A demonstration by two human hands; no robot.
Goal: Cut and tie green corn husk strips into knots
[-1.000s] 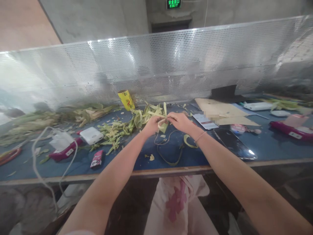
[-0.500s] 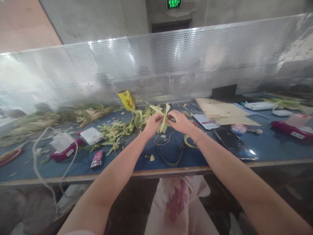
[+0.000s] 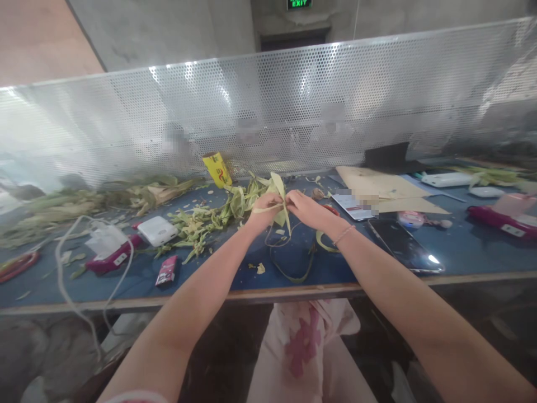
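Observation:
Both hands meet above the middle of the blue table. My left hand point(image 3: 264, 211) is closed, its fingers pinching pale green leaf strips point(image 3: 277, 183). Against it, my right hand point(image 3: 305, 208) pinches the same strips; a bracelet circles that wrist. One broad strip points up between the hands, another hangs below the fingertips, and a thin one crosses the left fingers. The exact grip is hidden by the fingers. Behind and left of my left hand lies a heap of green leaves point(image 3: 238, 202). A thin cord point(image 3: 289, 242) and a curled strip point(image 3: 322, 243) lie beneath.
Left are a white power bank point(image 3: 157, 232), a pink box point(image 3: 166, 271), a purple power strip point(image 3: 109, 261) and a white cable point(image 3: 59, 274). A yellow packet point(image 3: 217, 169) leans near the perforated metal screen point(image 3: 235, 112). Right are a dark tablet point(image 3: 403, 246) and brown paper point(image 3: 377, 182).
The strips between my fingers have shifted: the crossed, bow-like shape is now a broad strip standing up with one hanging down. Both hands stay in nearly the same place.

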